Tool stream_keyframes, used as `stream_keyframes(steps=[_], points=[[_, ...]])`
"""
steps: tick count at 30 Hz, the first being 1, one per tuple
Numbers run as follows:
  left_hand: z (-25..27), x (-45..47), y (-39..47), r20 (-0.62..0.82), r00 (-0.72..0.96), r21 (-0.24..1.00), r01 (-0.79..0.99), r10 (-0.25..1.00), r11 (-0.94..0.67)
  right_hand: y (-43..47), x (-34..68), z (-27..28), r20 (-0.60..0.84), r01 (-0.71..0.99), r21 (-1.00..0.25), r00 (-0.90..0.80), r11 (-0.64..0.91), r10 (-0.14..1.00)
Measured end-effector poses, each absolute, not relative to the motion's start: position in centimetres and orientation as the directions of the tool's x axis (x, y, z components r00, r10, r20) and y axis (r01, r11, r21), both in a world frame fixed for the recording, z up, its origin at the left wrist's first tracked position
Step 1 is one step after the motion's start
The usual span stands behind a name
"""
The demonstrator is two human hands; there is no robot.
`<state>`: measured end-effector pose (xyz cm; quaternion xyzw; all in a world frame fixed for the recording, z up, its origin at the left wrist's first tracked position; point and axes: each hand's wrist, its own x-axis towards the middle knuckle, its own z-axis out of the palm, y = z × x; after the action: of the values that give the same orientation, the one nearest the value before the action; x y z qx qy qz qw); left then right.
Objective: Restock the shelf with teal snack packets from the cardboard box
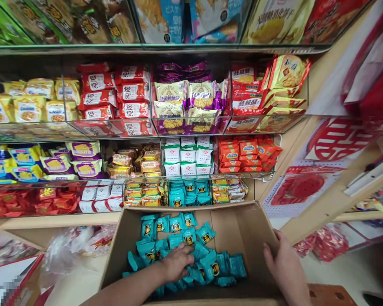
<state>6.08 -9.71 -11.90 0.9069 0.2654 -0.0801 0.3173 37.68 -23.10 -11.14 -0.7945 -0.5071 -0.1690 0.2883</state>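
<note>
L hand (178,262) palm-down, clenched on teal packets (178,244); R hand (285,265) gripping box wall (258,225).

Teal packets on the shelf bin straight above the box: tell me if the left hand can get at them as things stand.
Probably yes. The left hand lies on the teal packets in the cardboard box; the shelf's teal packets sit just beyond the box's far wall, with an open front and nothing between.
</note>
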Motion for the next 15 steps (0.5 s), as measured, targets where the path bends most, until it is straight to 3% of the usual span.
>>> stream_keyframes(steps=[2,4,8,10,12,15], points=[[-11.5,6.1,-9.6,-0.264,0.861,0.626,0.495,0.434,-0.602,-23.2,37.6,-11.1,0.569,0.91,-0.274,0.413,-0.31,0.711],[-10.4,6.3,-9.6,-0.209,0.824,0.719,0.494,0.526,-0.489,-23.3,37.7,-11.2,0.572,0.912,-0.275,0.409,-0.304,0.711],[-7.0,7.2,-9.7,-0.176,0.671,0.954,0.298,0.72,-0.044,-23.4,38.1,-11.2,0.55,0.899,-0.304,0.435,-0.315,0.712],[-5.1,7.9,-10.1,-0.227,0.615,0.974,0.154,0.755,0.167,-23.3,37.9,-10.7,0.564,0.9,-0.303,0.433,-0.312,0.703],[-3.4,8.4,-10.8,-0.274,0.57,0.957,0.08,0.774,0.28,-23.1,36.8,-9.4,0.615,0.905,-0.314,0.425,-0.288,0.665],[-1.7,9.1,-12.1,-0.291,0.553,0.937,0.002,0.781,0.348,-22.6,32.9,-6.6,0.59,0.846,-0.521,0.451,-0.11,0.67]])
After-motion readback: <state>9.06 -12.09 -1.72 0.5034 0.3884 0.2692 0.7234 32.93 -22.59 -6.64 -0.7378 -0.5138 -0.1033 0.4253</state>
